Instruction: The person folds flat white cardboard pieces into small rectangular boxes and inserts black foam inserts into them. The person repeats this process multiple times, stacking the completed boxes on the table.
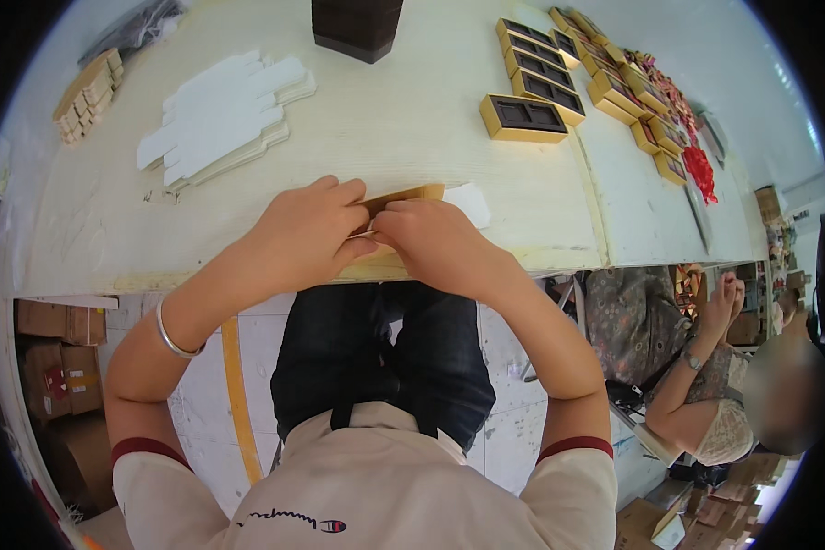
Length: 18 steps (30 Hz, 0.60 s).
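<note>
At the table's near edge, both hands are closed on a small gold cardboard box (422,193), partly folded, with a white flap (468,203) sticking out to the right. My left hand (310,227) grips its left end, fingers bent over the top. My right hand (438,240) pinches the near side, its fingertips close to those of the left. The fingers hide much of the box, including its near wall. Left of it and farther back lies a stack of flat white carton blanks (220,119).
Gold boxes with black inserts (525,117) stand at the back right, beside more filled gold boxes (619,92) and a red bundle (699,172). A dark brown container (357,29) stands at the back. Folded tan card pieces (88,95) lie far left. Another person (706,403) sits at right.
</note>
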Each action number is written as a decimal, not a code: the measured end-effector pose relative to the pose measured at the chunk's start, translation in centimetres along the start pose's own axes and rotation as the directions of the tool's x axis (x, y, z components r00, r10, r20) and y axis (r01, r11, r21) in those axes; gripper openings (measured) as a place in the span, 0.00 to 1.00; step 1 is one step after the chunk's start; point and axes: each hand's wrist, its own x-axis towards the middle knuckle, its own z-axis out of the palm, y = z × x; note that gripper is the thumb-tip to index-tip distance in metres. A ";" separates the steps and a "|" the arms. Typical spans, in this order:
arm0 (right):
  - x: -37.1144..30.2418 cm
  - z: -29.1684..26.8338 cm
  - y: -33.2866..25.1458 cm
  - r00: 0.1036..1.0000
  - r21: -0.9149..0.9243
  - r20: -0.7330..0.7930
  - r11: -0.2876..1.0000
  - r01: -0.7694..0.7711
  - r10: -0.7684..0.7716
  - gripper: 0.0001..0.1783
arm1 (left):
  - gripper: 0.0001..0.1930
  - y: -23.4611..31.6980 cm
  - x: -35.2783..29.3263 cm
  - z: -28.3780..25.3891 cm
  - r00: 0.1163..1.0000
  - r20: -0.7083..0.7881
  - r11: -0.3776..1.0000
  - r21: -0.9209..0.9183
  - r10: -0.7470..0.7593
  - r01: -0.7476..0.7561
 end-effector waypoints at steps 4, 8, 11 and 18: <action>-0.8 -2.2 1.0 0.993 -0.172 -0.012 0.978 -0.116 0.116 0.09 | 0.12 0.6 -0.3 0.1 0.997 -0.015 0.996 0.058 -0.074 0.074; -2.6 -2.7 2.2 0.948 -0.307 -0.309 0.936 -0.173 0.073 0.20 | 0.13 1.1 -0.3 0.4 0.983 -0.029 0.982 0.047 -0.181 0.182; -2.4 -1.6 -0.3 0.961 -0.020 -0.269 0.998 0.060 -0.063 0.29 | 0.17 1.9 1.3 0.5 0.954 0.046 0.955 -0.012 -0.296 0.297; -3.1 0.0 0.5 0.971 0.330 -0.226 0.932 0.153 -0.079 0.23 | 0.19 -0.1 -1.7 -1.8 0.981 0.173 0.784 -0.594 -0.093 0.179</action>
